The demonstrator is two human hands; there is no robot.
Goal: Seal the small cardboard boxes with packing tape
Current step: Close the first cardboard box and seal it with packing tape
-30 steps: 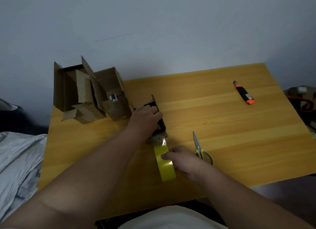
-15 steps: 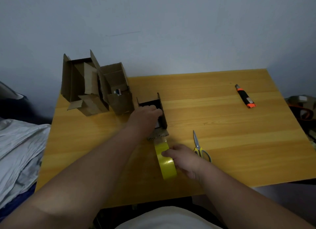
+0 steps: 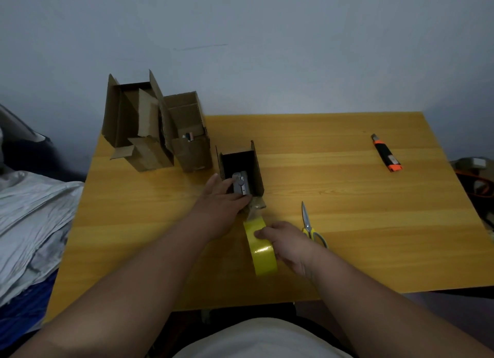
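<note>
Bare forearms, no sleeves in view; pale cream garment (image 3: 256, 339) over torso.

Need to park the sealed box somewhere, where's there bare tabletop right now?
Bare wood runs across the table between the scissors and the box cutter, plus the near-right corner. The near-left edge beside the left hand is bare too. It is crowded at the far left, around the open cardboard boxes and the tape roll.

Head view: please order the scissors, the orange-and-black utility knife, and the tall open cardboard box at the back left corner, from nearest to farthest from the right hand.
1. Scissors: just right of the right hand.
2. Tall open cardboard box: far back left.
3. Utility knife: far back right, too close to the box to rank firmly.
</note>
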